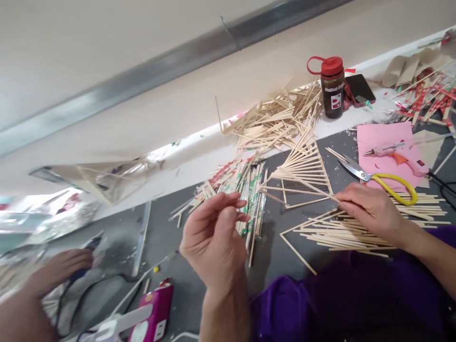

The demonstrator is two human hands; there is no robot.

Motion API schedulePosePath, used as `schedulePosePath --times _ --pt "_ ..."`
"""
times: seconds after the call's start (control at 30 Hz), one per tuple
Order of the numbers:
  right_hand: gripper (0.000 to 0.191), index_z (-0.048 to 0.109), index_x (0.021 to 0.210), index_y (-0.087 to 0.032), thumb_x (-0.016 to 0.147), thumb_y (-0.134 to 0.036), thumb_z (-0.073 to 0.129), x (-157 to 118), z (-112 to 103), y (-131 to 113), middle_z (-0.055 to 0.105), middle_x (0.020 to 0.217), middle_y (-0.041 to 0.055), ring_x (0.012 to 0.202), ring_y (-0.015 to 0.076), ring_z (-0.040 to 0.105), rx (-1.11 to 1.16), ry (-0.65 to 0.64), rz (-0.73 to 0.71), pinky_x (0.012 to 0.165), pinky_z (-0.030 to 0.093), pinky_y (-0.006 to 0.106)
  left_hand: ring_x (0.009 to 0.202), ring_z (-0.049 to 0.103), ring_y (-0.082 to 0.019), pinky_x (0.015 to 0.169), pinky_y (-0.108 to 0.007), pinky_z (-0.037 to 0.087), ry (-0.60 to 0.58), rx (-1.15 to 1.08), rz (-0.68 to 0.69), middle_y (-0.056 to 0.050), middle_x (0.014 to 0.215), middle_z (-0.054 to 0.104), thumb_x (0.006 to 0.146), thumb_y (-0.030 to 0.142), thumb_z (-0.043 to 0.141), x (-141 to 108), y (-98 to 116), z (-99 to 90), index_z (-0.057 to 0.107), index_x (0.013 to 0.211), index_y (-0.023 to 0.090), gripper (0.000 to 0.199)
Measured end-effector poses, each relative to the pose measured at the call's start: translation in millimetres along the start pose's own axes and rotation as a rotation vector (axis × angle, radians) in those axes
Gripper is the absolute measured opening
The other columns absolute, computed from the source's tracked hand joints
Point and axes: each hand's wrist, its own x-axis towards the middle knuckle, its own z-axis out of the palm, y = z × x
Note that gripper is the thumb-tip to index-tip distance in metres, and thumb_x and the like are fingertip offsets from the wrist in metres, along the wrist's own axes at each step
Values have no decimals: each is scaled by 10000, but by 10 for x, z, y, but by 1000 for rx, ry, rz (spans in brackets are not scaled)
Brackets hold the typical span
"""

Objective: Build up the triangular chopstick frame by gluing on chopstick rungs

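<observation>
My right hand pinches the near right corner of a fan-shaped frame built from thin wooden sticks like chopsticks. The frame's sticks spread out from one point towards its right edge. My left hand is raised to the left of the frame, its fingers loosely curled and apart with nothing seen in them. Just behind it lie paper-and-plastic-wrapped chopsticks. Loose bare sticks lie below my right hand, beside two sticks joined in a V.
Yellow-handled scissors and a pink glue gun on pink paper are at right. Behind stand a bottle and a stick heap. At left, a co-worker's hand rests on a dark tool near a magenta box.
</observation>
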Motion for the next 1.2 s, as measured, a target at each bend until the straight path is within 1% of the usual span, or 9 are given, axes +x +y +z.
schedulePosePath --times 0.13,0.27,0.47,0.7,0.8,0.87,0.97,1.07,1.2 --pt "228 647 1041 -209 964 -229 433 81 31 49 645 911 65 821 158 615 -54 -16 12 736 498 296 950 650 -162 727 -216 539 -163 292 -41 -21 1068 697 701 156 743 104 -224 -130 705 1038 242 350" --pt "199 642 1001 -212 952 -225 449 170 89 102 658 911 68 836 173 620 -64 -21 32 735 501 306 883 671 -166 733 -242 546 -262 372 -132 -58 1216 650 695 196 748 120 -338 -166 661 1147 243 462" --pt "174 627 944 -192 943 -183 453 234 184 189 649 892 63 835 163 618 -24 -49 29 745 491 288 1020 649 -220 752 -263 551 -312 413 -111 -71 1175 669 719 211 715 170 -406 -119 682 1100 233 383" --pt "179 619 948 -184 949 -191 440 265 212 218 646 875 67 810 166 621 -20 -13 45 724 484 297 1040 640 -207 806 -283 532 -337 432 -62 -55 1174 674 771 192 654 165 -439 -138 691 1102 245 337" --pt "143 616 942 -194 939 -188 473 274 172 219 651 873 54 798 154 610 -21 45 82 711 476 284 1064 622 -206 839 -286 516 -350 437 -33 -41 1085 705 796 196 621 331 -378 -146 733 1010 240 245" --pt "131 615 930 -191 933 -178 484 274 165 217 651 862 49 786 149 606 -18 54 82 699 471 275 973 641 -205 760 -274 523 -385 450 -92 -37 988 722 783 237 648 530 -323 -121 748 970 234 212" --pt "136 612 903 -175 932 -161 480 268 194 216 642 832 45 766 139 603 -18 46 38 688 464 262 806 635 -191 629 -255 492 -587 548 -175 -43 852 723 718 322 721 871 -249 -11 771 874 214 196" --pt "130 614 903 -164 928 -147 487 257 234 226 640 823 36 754 127 602 -10 64 8 682 457 247 783 634 -188 697 -286 485 -824 691 -186 -42 821 727 691 344 733 1132 -207 147 777 825 206 198" --pt "130 622 903 -157 927 -145 494 237 259 250 647 819 35 752 123 609 -3 56 17 678 451 236 723 628 -173 687 -287 476 -1067 757 -188 -43 755 725 691 361 716 1266 -215 284 771 783 204 191"
